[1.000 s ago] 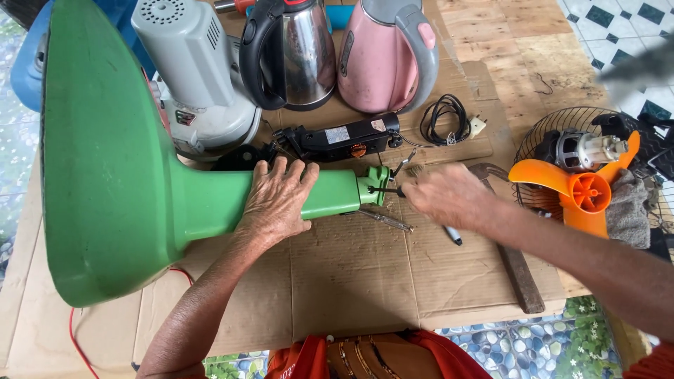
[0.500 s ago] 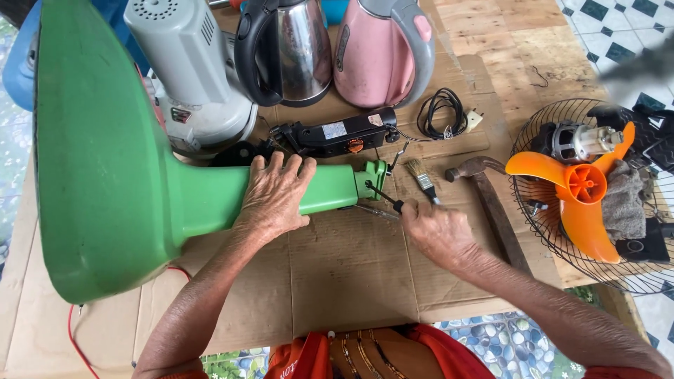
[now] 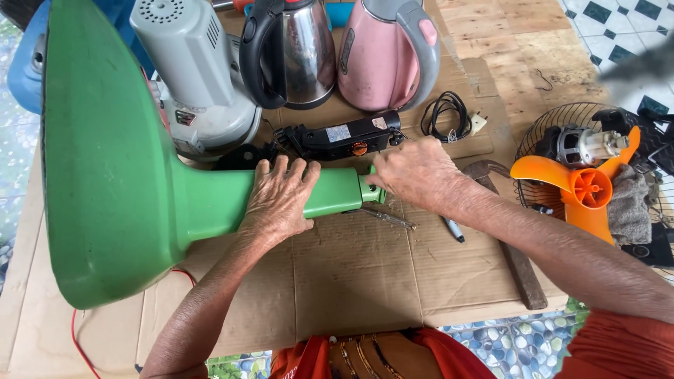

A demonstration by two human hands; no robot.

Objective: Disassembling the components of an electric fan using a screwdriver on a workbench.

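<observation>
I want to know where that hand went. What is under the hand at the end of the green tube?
The right hand covers the open end of the green fan stand. Its fingers and whatever they touch there are hidden. Cardboard lies beneath.

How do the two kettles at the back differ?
The steel kettle has a shiny metal body with a black handle; the pink kettle has a matt pink body with a grey handle. The steel kettle's handle faces the grey appliance on its left side in view; the pink kettle's handle faces right. Both stand upright, side by side, at the back of the cardboard.
</observation>
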